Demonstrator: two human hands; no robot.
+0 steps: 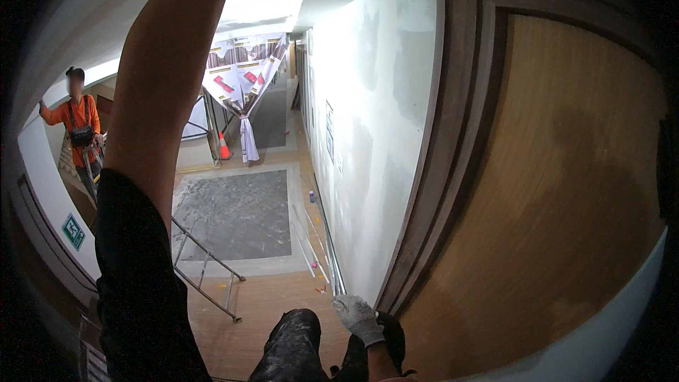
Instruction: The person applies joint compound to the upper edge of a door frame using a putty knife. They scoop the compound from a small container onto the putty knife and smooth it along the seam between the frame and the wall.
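Observation:
My left arm rises steeply across the left side, bare beyond a black sleeve, and its hand is past the top edge. Low in the picture, my right hand (358, 319) wears a grey-white work glove, with its fingers curled beside my thigh. Just beyond the fingertips, long shiny metal strips (334, 265) run along the foot of the wall. Whether the glove touches them or holds something else cannot be told. My dark, dust-marked trousers (291, 343) show below.
A metal frame (205, 255) stands below my left arm. Thin white strips (305, 244) lie near the patched wall (368, 99). A wooden door (566, 170) fills the right. Farther off are a dark floor patch (237, 212), a tied sheet (247, 138), an orange cone (224, 146) and a person in orange (81, 120).

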